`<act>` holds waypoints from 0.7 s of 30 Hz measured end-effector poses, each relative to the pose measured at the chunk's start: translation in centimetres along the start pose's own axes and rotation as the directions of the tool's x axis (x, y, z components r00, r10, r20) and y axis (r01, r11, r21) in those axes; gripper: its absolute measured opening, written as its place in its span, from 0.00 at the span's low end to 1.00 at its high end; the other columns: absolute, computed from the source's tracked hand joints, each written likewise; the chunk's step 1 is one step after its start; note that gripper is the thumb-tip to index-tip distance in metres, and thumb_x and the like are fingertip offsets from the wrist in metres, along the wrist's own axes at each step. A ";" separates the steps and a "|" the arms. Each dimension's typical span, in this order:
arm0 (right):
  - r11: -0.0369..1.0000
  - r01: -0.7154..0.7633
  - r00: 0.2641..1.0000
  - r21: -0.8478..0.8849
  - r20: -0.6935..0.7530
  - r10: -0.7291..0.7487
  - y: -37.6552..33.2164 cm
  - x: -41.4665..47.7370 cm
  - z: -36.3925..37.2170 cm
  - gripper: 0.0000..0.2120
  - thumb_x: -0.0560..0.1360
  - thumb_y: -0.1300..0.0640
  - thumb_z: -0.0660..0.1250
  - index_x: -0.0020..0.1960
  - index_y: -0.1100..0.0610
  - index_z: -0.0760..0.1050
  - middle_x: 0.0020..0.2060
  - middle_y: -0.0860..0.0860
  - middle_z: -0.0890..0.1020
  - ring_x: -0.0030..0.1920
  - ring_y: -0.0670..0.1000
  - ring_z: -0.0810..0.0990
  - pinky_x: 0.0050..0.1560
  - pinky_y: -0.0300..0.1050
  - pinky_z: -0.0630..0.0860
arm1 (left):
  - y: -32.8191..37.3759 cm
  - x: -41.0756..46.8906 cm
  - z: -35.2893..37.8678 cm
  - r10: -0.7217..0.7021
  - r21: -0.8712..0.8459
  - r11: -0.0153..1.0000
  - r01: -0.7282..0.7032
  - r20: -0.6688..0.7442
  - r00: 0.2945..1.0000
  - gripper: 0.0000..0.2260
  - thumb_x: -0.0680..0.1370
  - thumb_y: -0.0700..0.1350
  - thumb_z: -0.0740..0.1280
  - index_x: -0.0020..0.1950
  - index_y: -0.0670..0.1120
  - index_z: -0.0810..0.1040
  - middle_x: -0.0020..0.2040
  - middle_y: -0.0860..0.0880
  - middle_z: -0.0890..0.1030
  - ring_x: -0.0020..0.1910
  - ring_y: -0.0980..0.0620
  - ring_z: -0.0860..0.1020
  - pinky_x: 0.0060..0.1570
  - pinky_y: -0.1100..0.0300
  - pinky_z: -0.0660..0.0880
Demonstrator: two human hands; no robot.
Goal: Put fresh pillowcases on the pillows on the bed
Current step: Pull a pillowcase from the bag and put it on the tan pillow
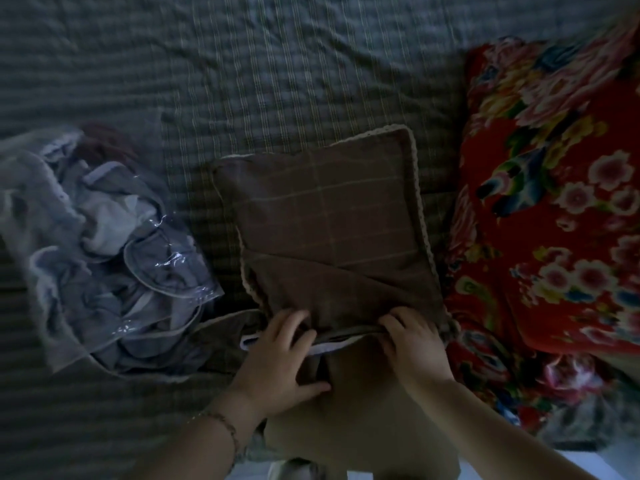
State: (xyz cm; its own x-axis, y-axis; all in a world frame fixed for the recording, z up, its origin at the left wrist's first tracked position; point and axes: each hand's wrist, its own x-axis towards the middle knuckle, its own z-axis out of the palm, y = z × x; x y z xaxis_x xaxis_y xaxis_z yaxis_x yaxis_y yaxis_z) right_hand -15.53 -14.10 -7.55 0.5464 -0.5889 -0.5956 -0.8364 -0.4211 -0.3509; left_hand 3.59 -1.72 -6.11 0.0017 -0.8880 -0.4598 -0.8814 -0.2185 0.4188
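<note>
A pillow in a brown checked pillowcase (329,216) with a pale lace edge lies on the bed in front of me. Both hands work at its near open end, where a strip of white pillow (325,348) shows. My left hand (280,358) lies over the opening, fingers on the brown cloth and thumb spread toward the middle. My right hand (412,344) pinches the hem of the pillowcase with curled fingers. More plain brown cloth (363,410) hangs toward me below the hands.
A clear plastic bag (114,251) stuffed with grey and white fabric lies to the left. A red floral quilt (554,209) is bunched on the right. The green striped bedsheet (242,71) covers the bed beyond.
</note>
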 end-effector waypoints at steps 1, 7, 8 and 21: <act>0.997 0.031 0.999 0.073 -0.027 -0.029 -0.5 -0.1 -0.3 0.13 0.79 0.51 0.57 0.63 0.51 0.69 0.59 0.49 0.73 0.61 0.51 0.70 0.60 0.42 0.66 | 0.2 -0.1 0.0 0.030 0.019 0.999 -0.029 -0.043 0.999 0.23 0.69 0.57 0.72 0.56 0.43 0.78 0.60 0.43 0.74 0.60 0.41 0.75 0.48 0.52 0.79; 0.944 0.326 0.938 0.049 0.104 -0.330 -1.5 -2.7 -2.1 0.06 0.77 0.49 0.58 0.51 0.50 0.69 0.39 0.44 0.71 0.41 0.48 0.74 0.36 0.40 0.65 | -1.1 -2.6 -0.6 -0.130 -0.087 0.988 0.128 -0.012 0.991 0.17 0.67 0.40 0.70 0.55 0.39 0.78 0.49 0.41 0.80 0.44 0.44 0.81 0.36 0.59 0.77; 0.933 0.359 0.920 0.015 0.166 -0.356 -0.9 -3.2 -1.8 0.09 0.76 0.48 0.58 0.51 0.51 0.71 0.42 0.45 0.73 0.44 0.48 0.76 0.38 0.38 0.65 | -1.5 -3.7 -0.1 -0.095 -0.073 0.992 0.101 0.081 0.992 0.18 0.69 0.42 0.68 0.58 0.41 0.77 0.51 0.43 0.80 0.46 0.46 0.80 0.39 0.60 0.76; 0.936 -0.348 0.896 0.040 0.307 0.320 -4.5 -4.7 0.3 0.42 0.68 0.39 0.62 0.72 0.55 0.46 0.64 0.55 0.57 0.66 0.60 0.56 0.66 0.51 0.59 | -4.2 6.4 1.1 -0.695 -0.667 -0.060 0.742 0.562 0.449 0.29 0.72 0.55 0.69 0.68 0.40 0.69 0.64 0.42 0.74 0.60 0.42 0.74 0.52 0.59 0.69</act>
State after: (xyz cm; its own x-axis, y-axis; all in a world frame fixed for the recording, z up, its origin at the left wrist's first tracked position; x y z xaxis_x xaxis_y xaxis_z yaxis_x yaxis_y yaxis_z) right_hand -14.35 -9.23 -3.34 0.2081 -0.4509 -0.8680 -0.9754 -0.1618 -0.1498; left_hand 6.76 -6.04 -11.63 0.3477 -0.0197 -0.9374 0.3692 -0.9161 0.1562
